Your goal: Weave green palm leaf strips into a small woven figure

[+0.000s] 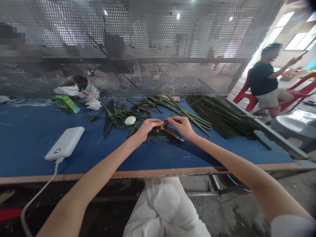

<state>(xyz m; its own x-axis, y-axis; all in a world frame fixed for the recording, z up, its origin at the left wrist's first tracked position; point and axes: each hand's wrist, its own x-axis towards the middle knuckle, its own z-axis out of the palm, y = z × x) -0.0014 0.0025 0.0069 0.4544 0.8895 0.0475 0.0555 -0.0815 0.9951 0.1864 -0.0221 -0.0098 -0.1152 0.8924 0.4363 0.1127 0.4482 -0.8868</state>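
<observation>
My left hand point(148, 127) is closed around a small bundle of green leaf strips point(155, 134) just above the blue table point(29, 141). My right hand point(181, 125) meets it from the right, its fingers pinching the same bundle where a small dark piece shows between the two hands. A thin brown stick point(174, 134) lies on the table under my right hand. Loose green leaf strips point(118, 115) are scattered behind my hands.
A white power bank point(65, 143) with a cable lies at left. A white oval object point(130, 120), a green box point(65, 103) and a crumpled bag point(79, 88) sit further back. A pile of long leaves point(222, 115) fills the right. A perforated metal screen point(158, 49) backs the table. A person point(266, 80) sits on a red chair at right.
</observation>
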